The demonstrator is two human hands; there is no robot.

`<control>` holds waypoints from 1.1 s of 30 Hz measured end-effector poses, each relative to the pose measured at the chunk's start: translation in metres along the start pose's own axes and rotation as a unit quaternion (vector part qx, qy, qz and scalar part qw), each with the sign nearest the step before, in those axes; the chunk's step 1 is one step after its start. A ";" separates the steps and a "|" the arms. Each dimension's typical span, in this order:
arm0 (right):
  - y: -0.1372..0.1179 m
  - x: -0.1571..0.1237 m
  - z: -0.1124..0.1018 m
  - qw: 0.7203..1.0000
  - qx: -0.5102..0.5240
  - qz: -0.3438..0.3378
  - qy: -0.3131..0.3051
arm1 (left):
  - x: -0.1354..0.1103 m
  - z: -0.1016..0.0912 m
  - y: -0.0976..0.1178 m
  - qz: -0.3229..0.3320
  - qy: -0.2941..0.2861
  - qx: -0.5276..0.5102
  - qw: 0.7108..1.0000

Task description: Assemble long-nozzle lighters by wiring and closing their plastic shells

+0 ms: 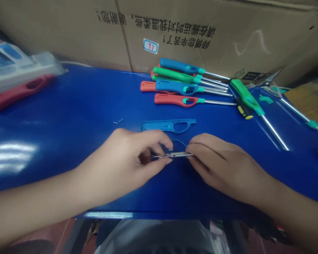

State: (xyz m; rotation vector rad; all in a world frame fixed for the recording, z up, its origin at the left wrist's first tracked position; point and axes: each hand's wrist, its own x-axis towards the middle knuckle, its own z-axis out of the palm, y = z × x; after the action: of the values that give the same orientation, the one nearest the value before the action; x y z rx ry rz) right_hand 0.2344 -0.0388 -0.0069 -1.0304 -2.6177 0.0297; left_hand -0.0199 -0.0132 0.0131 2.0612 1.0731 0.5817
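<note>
In front of me, a thin metal lighter tube (179, 154) lies level between my two hands. My right hand (222, 164) has its fingers closed round the tube's right end. My left hand (132, 155) pinches thin pale wires (155, 156) at the tube's left end, its index finger raised a little apart. Just behind my fingers is a blue lighter half-shell (159, 125), its hollow side up, on the blue table. A second blue curved edge (178, 141) shows between my hands, mostly hidden by them.
Several long-necked lighters (175, 98) lie piled at the back. On the right are a green lighter (245, 93), a black-and-yellow screwdriver handle (243, 108) and a loose tube (294, 107). Small screws (119, 121) lie left of the half-shell. A power strip (26, 68), red shell (21, 92) and cardboard box (82, 35) border the table.
</note>
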 end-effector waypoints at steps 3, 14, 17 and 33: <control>0.000 0.000 0.000 0.999 0.036 0.021 0.011 | -0.001 0.000 0.002 0.035 0.018 0.033 0.999; 0.021 0.006 -0.007 0.980 0.109 0.152 0.073 | 0.007 -0.016 -0.016 0.064 0.057 0.174 0.981; 0.023 0.005 -0.007 0.976 0.104 0.166 0.092 | 0.010 -0.015 -0.025 0.018 0.040 0.160 0.986; 0.023 0.005 -0.009 0.975 0.107 0.178 0.080 | 0.012 -0.015 -0.028 0.053 0.102 0.090 0.989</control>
State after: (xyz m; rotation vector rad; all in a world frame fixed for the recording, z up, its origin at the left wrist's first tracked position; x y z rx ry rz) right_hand 0.2490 -0.0195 0.0002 -1.3440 -2.2018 0.2940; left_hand -0.0374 0.0131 0.0016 2.2640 1.1747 0.7896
